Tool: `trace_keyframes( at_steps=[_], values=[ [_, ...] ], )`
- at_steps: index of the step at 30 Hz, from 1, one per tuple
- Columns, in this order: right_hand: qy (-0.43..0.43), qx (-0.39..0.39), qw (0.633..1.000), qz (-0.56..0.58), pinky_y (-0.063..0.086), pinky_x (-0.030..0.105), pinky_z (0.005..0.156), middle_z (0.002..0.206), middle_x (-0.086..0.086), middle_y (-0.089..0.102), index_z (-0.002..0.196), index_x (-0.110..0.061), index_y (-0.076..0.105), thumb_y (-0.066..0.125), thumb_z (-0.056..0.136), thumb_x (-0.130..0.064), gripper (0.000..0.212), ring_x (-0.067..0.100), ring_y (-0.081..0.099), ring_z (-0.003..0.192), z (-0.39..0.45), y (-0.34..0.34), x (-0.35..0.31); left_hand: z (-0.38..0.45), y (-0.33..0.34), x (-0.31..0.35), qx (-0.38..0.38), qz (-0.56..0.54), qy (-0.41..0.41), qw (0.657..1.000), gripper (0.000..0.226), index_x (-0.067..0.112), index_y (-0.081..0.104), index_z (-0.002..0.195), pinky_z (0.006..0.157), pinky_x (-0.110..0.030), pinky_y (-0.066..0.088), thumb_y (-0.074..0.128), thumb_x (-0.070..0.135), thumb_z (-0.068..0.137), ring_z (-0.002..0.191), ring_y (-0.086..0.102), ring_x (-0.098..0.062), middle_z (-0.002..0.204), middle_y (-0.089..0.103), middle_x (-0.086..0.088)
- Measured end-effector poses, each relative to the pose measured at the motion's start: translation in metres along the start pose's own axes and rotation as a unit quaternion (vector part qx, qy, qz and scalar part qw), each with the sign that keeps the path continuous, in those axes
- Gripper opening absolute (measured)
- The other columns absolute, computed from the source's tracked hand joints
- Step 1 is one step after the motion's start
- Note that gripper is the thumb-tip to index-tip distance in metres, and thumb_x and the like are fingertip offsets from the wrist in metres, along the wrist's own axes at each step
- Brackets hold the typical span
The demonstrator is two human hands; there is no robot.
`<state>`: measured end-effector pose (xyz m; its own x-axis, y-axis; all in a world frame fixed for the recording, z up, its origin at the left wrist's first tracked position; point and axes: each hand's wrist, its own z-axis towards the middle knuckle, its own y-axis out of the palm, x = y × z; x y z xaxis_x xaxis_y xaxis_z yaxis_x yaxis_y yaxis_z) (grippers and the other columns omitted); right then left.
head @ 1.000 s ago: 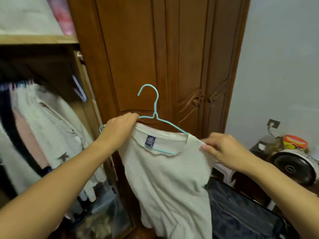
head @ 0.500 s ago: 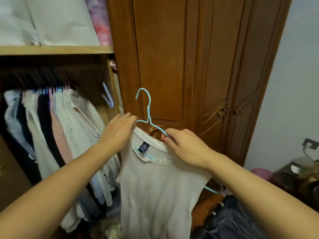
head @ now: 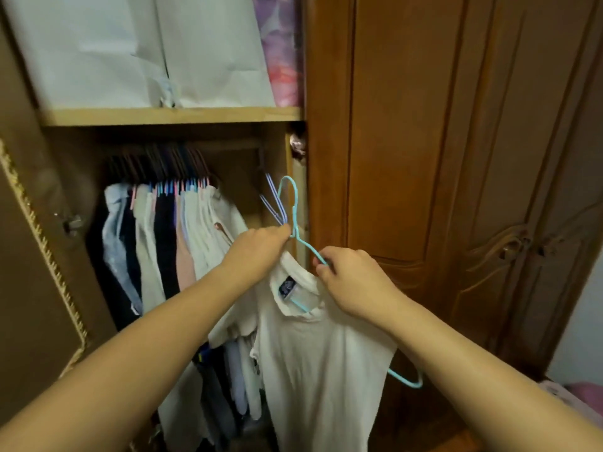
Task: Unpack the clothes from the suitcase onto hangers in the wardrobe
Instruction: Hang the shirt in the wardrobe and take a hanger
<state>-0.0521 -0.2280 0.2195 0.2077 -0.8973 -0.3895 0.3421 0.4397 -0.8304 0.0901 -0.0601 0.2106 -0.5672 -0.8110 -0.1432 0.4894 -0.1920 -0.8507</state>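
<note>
A white T-shirt (head: 313,360) with a dark neck label hangs on a light blue wire hanger (head: 294,203). My left hand (head: 261,247) grips the hanger just under its hook. My right hand (head: 350,278) pinches the hanger's right arm at the shirt's collar. One hanger end (head: 408,381) pokes out of the right sleeve. The hook is raised in front of the open wardrobe (head: 241,158), near its right side wall. The suitcase is out of view.
Several garments (head: 169,236) hang packed on the rail at the left. An empty purple hanger (head: 272,200) hangs at the rail's right end. White bags (head: 140,50) sit on the shelf above. The closed wooden doors (head: 440,158) stand to the right; an open door (head: 29,243) is at left.
The view swung left toward the open wardrobe. My right hand left the shirt's shoulder and took the hanger arm at the collar. The shirt and hanger moved closer to the rail.
</note>
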Motion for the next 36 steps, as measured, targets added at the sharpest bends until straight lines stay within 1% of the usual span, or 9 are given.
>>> trace_keyframes(
  at_steps=[3,6,10,15,17,20,23,31,36],
  values=[
    [0.037,-0.062,0.992,0.101,0.045,0.024,0.072,0.086,-0.008,0.065,0.096,-0.023,0.064,0.053,0.098,-0.023,0.011,0.015,0.060,0.087,0.011,0.007,0.005,0.022,0.017,-0.030,0.007,0.018,-0.048,0.999,0.008,0.018,0.050,0.111,0.065,-0.040,0.038,0.046,0.019,0.104,0.090,0.064,-0.041,0.097,0.066,-0.013],
    [0.043,-0.013,0.998,0.053,0.049,0.037,0.081,0.094,-0.006,0.070,0.100,-0.025,0.065,0.052,0.097,-0.026,0.013,0.021,0.062,0.096,0.028,0.015,0.008,0.052,0.031,-0.055,-0.007,-0.028,-0.051,0.998,0.011,0.020,0.054,0.111,0.069,-0.042,0.046,0.048,0.025,0.103,0.092,0.065,-0.040,0.099,0.067,-0.014],
    [0.056,0.089,0.994,-0.043,0.052,0.041,0.082,0.105,0.000,0.070,0.113,-0.032,0.062,0.051,0.096,-0.035,0.020,0.031,0.062,0.103,0.072,0.010,-0.012,0.099,0.008,-0.095,-0.037,-0.108,-0.038,0.993,0.055,0.019,0.042,0.149,0.113,-0.046,0.038,0.059,0.038,0.099,0.139,0.040,-0.034,0.151,0.042,-0.015],
    [0.048,0.077,0.989,-0.114,0.038,0.033,0.066,0.103,0.006,0.065,0.111,-0.025,0.062,0.049,0.096,-0.028,0.020,0.033,0.061,0.090,0.119,0.027,-0.041,0.081,-0.022,-0.172,0.198,0.150,-0.054,0.967,0.073,0.020,0.031,0.157,0.125,-0.052,0.008,0.059,0.038,0.092,0.154,0.006,-0.039,0.165,0.015,-0.019],
    [0.058,0.091,0.988,-0.113,0.036,0.032,0.064,0.089,0.003,0.059,0.107,-0.024,0.062,0.050,0.095,-0.028,0.017,0.031,0.057,0.080,0.135,0.032,-0.037,0.072,-0.039,-0.202,0.227,0.210,-0.079,0.947,0.083,0.020,0.021,0.161,0.125,-0.055,0.002,0.057,0.036,0.088,0.154,-0.002,-0.040,0.167,0.003,-0.019],
    [0.058,0.132,0.983,-0.115,0.038,0.032,0.062,0.078,-0.001,0.049,0.107,-0.027,0.063,0.052,0.095,-0.024,0.017,0.029,0.053,0.073,0.174,0.044,-0.027,0.076,-0.055,-0.234,0.186,0.246,-0.131,0.942,0.103,0.025,-0.007,0.162,0.123,-0.057,-0.004,0.060,0.037,0.084,0.153,-0.016,-0.041,0.167,-0.014,-0.019],
    [0.037,0.083,0.990,-0.112,0.041,0.033,0.065,0.096,0.006,0.064,0.106,-0.026,0.064,0.052,0.093,-0.020,0.019,0.033,0.063,0.089,0.207,0.077,-0.021,0.082,-0.054,-0.237,0.145,0.257,-0.160,0.942,0.109,0.027,-0.024,0.157,0.121,-0.061,-0.011,0.055,0.046,0.085,0.148,-0.028,-0.044,0.162,-0.027,-0.021],
    [0.033,0.146,0.988,-0.040,0.037,0.029,0.065,0.079,-0.001,0.052,0.097,-0.021,0.060,0.052,0.097,-0.015,0.009,0.020,0.047,0.071,0.275,0.090,-0.021,0.087,-0.056,-0.236,0.111,0.238,-0.164,0.951,0.116,0.027,-0.038,0.150,0.118,-0.065,-0.012,0.051,0.057,0.082,0.142,-0.038,-0.046,0.157,-0.039,-0.022],
    [0.055,0.125,0.990,-0.017,0.047,0.036,0.074,0.107,0.013,0.068,0.112,-0.015,0.067,0.052,0.095,-0.015,0.022,0.037,0.062,0.101,0.346,0.106,-0.030,0.087,-0.066,-0.233,0.055,0.212,-0.174,0.960,0.118,0.029,-0.044,0.145,0.116,-0.065,-0.017,0.052,0.056,0.081,0.136,-0.047,-0.044,0.151,-0.049,-0.019]
  ],
)
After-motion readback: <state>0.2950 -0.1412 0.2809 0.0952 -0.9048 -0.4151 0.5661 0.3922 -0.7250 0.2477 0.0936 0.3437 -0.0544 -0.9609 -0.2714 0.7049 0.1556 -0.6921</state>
